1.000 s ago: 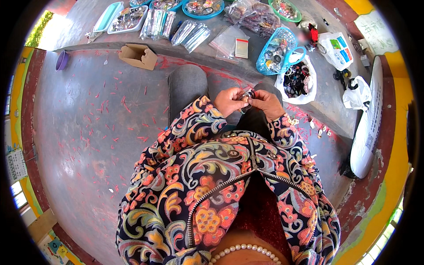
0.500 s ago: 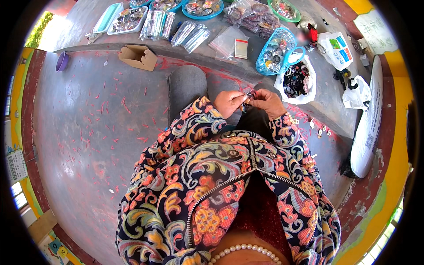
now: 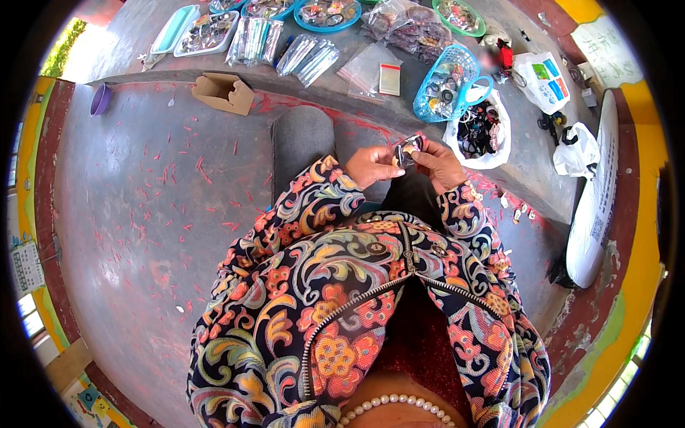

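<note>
Above my lap, both hands hold a small shiny clear packet (image 3: pixel 407 150) with something dark and a pale patch in it. My left hand (image 3: pixel 370 168) is closed on its left edge, thumb in front. My right hand (image 3: pixel 441 169) pinches the right side between thumb and fingers. The packet's face is tilted up toward me. What exactly lies inside is too small to tell. Closest to my right hand stands a white plastic bag (image 3: pixel 504 148) full of dark hair ties or similar small bands (image 3: pixel 477 130).
On the raised ledge sit a blue basket (image 3: pixel 426 107) of small packets, clear bags (image 3: pixel 365 65), bundled slim packets (image 3: pixel 308 58), and blue bowls (image 3: pixel 328 27). A cardboard box (image 3: pixel 222 94) and a purple bowl (image 3: pixel 100 99) stand on the floor. Red scraps (image 3: pixel 202 171) litter it.
The small packet has been turned so its shiny face shows upward. My hands have shifted slightly, and my left thumb now lies along its lower edge.
</note>
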Action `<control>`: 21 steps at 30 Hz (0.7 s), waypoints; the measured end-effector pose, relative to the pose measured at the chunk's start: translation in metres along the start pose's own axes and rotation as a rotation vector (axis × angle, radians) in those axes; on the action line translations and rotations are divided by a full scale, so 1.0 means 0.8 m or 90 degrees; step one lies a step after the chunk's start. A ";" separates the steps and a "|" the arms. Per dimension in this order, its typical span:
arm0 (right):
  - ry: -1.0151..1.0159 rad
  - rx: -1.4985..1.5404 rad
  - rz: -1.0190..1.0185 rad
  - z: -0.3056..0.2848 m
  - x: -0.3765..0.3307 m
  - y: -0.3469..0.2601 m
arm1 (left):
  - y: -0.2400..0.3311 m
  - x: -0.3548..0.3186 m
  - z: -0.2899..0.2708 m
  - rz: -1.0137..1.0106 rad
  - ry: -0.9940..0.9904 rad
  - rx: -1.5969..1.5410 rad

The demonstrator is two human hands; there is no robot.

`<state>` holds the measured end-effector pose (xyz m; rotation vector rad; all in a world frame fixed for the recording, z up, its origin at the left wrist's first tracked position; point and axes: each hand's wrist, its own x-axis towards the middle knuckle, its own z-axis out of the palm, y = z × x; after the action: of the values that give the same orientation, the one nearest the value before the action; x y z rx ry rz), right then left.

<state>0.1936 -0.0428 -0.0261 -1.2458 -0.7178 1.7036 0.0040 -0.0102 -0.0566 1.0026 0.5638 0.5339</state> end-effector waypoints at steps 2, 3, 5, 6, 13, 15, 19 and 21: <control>0.001 -0.004 0.009 -0.002 0.000 -0.002 | -0.002 0.001 0.005 0.011 0.034 -0.052; -0.001 -0.007 0.002 0.000 -0.001 -0.003 | -0.004 0.002 0.003 0.010 0.040 -0.040; -0.003 -0.014 -0.012 0.008 -0.006 -0.008 | -0.009 0.003 0.000 0.008 0.051 -0.017; 0.004 -0.044 -0.018 0.005 -0.004 -0.006 | -0.011 0.004 -0.001 0.003 0.054 -0.015; 0.003 -0.101 -0.033 -0.004 0.003 0.007 | -0.006 0.002 -0.002 -0.057 -0.013 0.089; -0.018 -0.090 -0.025 -0.003 0.002 0.006 | -0.011 0.004 -0.002 -0.043 -0.024 0.104; -0.058 -0.098 0.004 -0.006 0.002 0.006 | -0.008 0.003 -0.002 -0.015 -0.029 0.119; -0.069 -0.089 0.021 -0.001 0.001 0.000 | -0.010 0.003 -0.004 0.011 -0.024 0.137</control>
<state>0.1945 -0.0425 -0.0270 -1.2741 -0.8979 1.7840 0.0047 -0.0101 -0.0652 1.2204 0.5877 0.4747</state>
